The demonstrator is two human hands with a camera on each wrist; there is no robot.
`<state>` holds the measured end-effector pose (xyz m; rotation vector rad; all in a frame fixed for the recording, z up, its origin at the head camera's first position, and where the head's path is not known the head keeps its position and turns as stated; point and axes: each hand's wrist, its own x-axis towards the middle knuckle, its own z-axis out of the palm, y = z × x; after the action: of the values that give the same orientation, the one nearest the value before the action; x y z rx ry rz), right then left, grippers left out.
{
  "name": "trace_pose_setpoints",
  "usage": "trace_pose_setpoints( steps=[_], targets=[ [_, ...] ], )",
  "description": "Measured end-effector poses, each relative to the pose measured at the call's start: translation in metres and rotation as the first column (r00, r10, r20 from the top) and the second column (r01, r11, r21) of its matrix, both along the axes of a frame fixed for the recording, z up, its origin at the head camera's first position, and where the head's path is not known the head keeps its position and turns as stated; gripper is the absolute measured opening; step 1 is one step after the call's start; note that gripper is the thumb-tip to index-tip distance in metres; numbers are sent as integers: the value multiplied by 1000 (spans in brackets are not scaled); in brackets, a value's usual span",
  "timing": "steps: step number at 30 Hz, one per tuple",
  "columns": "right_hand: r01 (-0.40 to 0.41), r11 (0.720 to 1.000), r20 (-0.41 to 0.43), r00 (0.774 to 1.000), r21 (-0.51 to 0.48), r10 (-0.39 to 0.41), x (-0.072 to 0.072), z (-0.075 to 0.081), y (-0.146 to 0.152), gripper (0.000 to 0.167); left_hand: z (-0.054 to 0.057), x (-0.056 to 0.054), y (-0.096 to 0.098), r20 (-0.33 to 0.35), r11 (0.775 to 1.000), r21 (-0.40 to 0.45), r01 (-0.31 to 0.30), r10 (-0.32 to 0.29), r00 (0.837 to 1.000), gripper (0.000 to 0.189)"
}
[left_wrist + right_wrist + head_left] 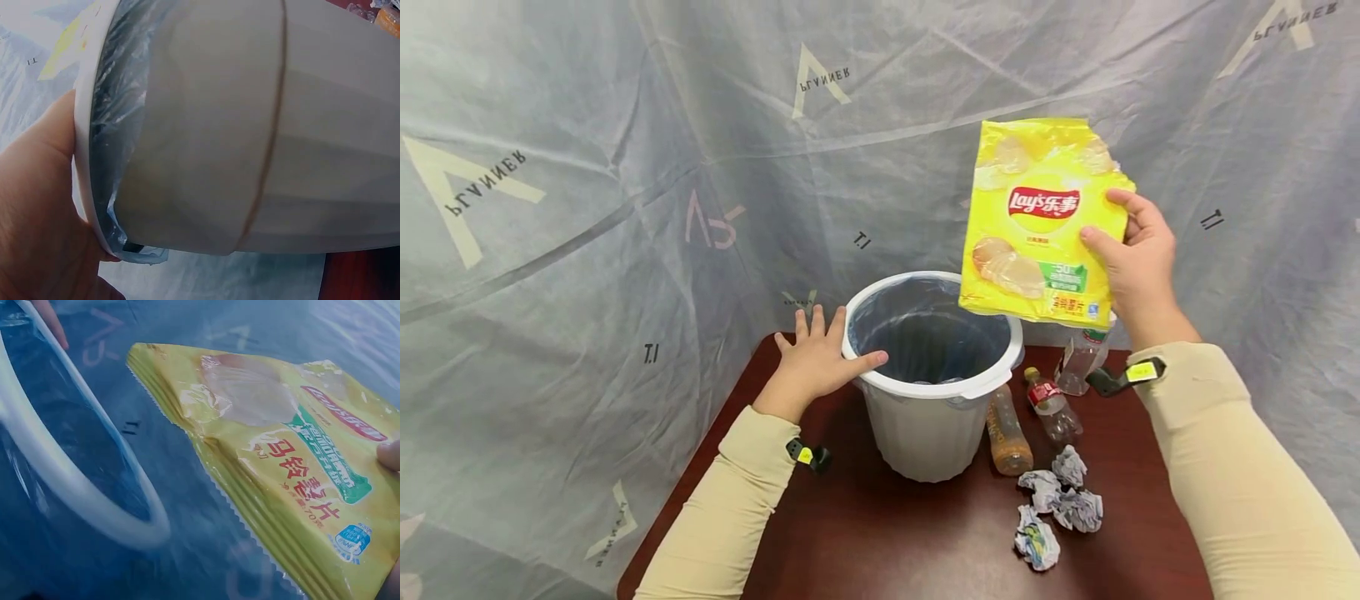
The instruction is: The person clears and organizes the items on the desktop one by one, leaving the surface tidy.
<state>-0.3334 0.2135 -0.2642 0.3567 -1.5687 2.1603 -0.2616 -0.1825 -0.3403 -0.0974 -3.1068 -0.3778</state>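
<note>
A yellow chip bag (pixel 1037 225) with a red label is pinched at its right edge by my right hand (pixel 1138 258), thumb on the front. The bag is held up above the right side of a white trash can (pixel 925 433), overlapping its rim in the head view. A dark bluish plastic liner (pixel 917 325) covers the can's inside. My left hand (pixel 820 354) rests on the left of the rim, fingers spread and thumb lying over the edge. In the right wrist view the bag's crimped lower edge (pixel 244 519) faces the rim (pixel 94 500).
Right of the can lie an orange-tinted bottle (pixel 1009 437), a red-labelled bottle (pixel 1054 408) and a clear bottle (pixel 1078 367). Several crumpled paper balls (pixel 1078 510) sit nearer on the dark red table (pixel 917 542). A grey printed curtain (pixel 587 292) hangs behind and at the sides.
</note>
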Motion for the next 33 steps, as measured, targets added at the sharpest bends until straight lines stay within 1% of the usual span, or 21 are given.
trace_pose_setpoints(
  steps=[4,8,11,14,17,23,27,33],
  targets=[
    [32,998,-16,999,61,-31,-3,-3,-24,50,0,-1,2,-7,1000,-18,1,-1,1000,122],
    [84,989,-43,996,120,-79,-8,-11,-47,50,4,-2,4,-10,999,-37,2,-3,1000,125],
    [106,982,-35,994,158,-102,-11,-16,-63,51,8,-4,5,9,999,-32,8,-7,1000,128],
    [127,970,-23,992,208,-125,-13,-22,-76,50,10,-5,5,49,1000,-13,15,-14,999,131],
    [129,962,-23,992,239,-127,-14,-28,-86,49,11,-6,4,70,1000,3,20,-20,997,132],
    [113,952,-43,994,285,-105,-16,-42,-98,47,9,-7,4,68,999,35,26,-28,997,135],
    [101,946,-75,994,308,-81,-15,-48,-103,47,7,-7,4,68,999,42,14,-17,998,134],
    [83,940,-100,994,330,-53,-13,-53,-108,47,7,-6,4,68,999,37,3,-6,998,133]
  ],
)
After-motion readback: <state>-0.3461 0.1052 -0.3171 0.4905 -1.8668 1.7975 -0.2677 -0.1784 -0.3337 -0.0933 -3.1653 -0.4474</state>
